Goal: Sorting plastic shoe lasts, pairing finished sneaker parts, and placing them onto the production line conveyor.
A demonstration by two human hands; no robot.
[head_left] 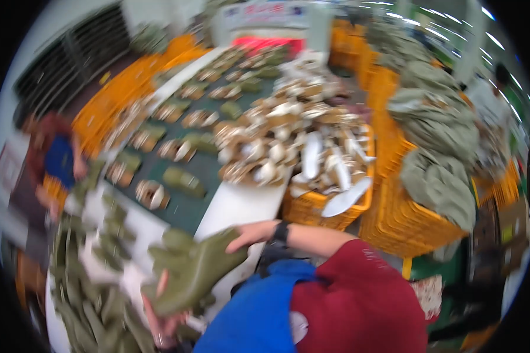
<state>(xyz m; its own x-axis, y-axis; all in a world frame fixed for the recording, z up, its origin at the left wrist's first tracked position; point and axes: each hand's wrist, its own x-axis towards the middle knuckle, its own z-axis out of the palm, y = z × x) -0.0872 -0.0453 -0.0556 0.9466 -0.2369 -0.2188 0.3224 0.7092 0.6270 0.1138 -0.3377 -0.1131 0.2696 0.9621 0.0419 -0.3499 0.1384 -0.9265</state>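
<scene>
Before my body I hold olive-green boots [195, 276], which look like rubber; blur hides how many there are. My right hand [251, 235], with a dark band at the wrist, grips their upper right end. Lower down, my left hand [162, 320] is wrapped round the other side, its fingers partly hidden by the boots. Close to my left hand, a heap of similar olive-green boots [91, 312] covers the white tabletop [241, 203]. More green pieces lie on the table just beyond the heap.
A dark green conveyor belt [185, 217] carries rows of green and brown-white pieces. Brown-and-white linings [265, 153] pile up beside it. An orange basket [335, 219] holds white insoles. Stacked orange crates [388, 217] with green sacks stand right. A person [56, 153] works at left, another [492, 106] at far right.
</scene>
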